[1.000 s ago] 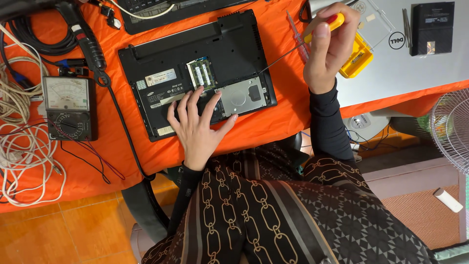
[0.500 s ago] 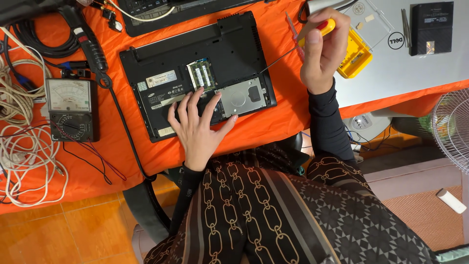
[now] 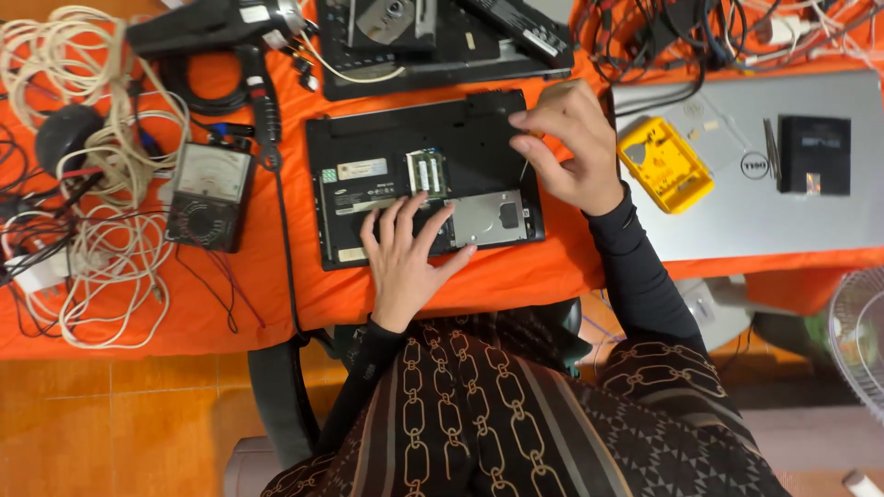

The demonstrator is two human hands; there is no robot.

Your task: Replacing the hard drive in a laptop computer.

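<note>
The black laptop (image 3: 424,175) lies open underneath, its cover already off. The left hand (image 3: 405,253) presses flat on it. The right hand (image 3: 566,147) pinches a thin screwdriver (image 3: 523,170); inner parts still sit inside.

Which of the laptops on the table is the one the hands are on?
The black laptop lying bottom-up in the middle, its underside open; left hand flat on it, right hand at its edge. The silver laptop lies closed, untouched.

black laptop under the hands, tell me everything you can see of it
The black laptop lies bottom up on the orange cloth, its cover off, showing green memory sticks and a silver drive. Pale stickers sit on its left part. The left hand rests flat on it; the right hand is over its right edge.
</note>
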